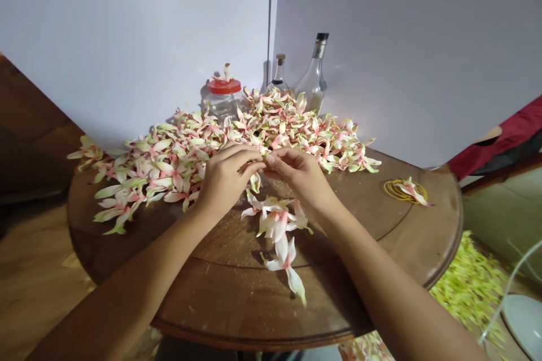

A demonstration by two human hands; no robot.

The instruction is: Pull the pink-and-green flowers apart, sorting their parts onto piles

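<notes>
Left hand (226,177) and right hand (294,172) sit close together above a round wooden table (372,220), fingers curled narrow, pinching a small blossom (254,182) between them; the fingers partly hide it. A short run of pink-and-white blossoms (277,223) lies on the tabletop below the hands. A large heap of loose blossoms (178,163) spreads behind them. Yellow rubber bands (400,190) lie to the right; a red-lidded glass jar (220,98) and two glass bottles (314,82) stand by the wall (127,39).

Whatever's pinched betw. left hand (226,177) & right hand (296,172) fingers is hidden from here; white round obj. (525,324) well right of fingers is cut off by frame edge.
</notes>
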